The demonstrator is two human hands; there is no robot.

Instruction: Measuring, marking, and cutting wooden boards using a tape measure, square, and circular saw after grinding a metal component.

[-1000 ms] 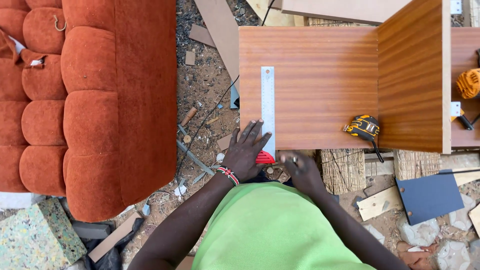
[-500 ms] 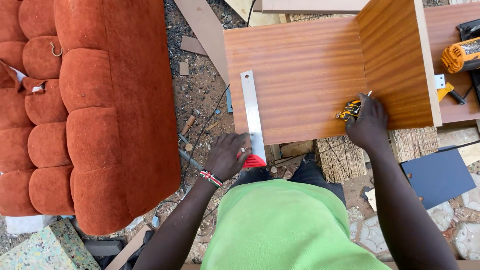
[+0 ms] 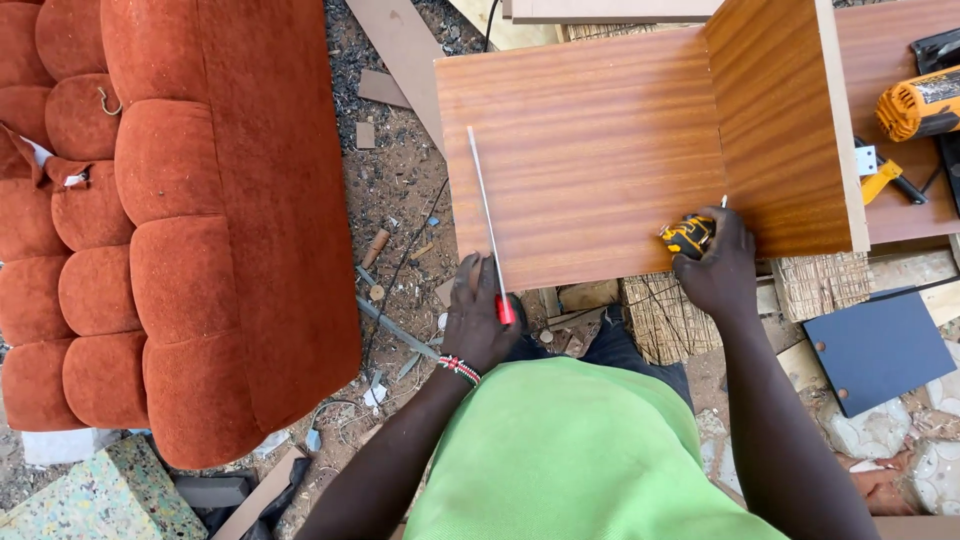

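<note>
Since the earlier frame, we tilted the metal ruler [image 3: 487, 218] onto its edge; our left hand [image 3: 478, 318] grasped its red near end. Our right hand [image 3: 718, 268] clenched the yellow tape measure [image 3: 688, 235] on the wooden panel [image 3: 585, 150].

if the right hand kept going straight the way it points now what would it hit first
Likely the upright wooden panel just beyond the right hand, which grips the tape measure; depth is hard to judge.

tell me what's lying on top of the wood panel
A metal square with a red handle, gripped by the left hand, and a yellow tape measure partly covered by the right hand.
</note>
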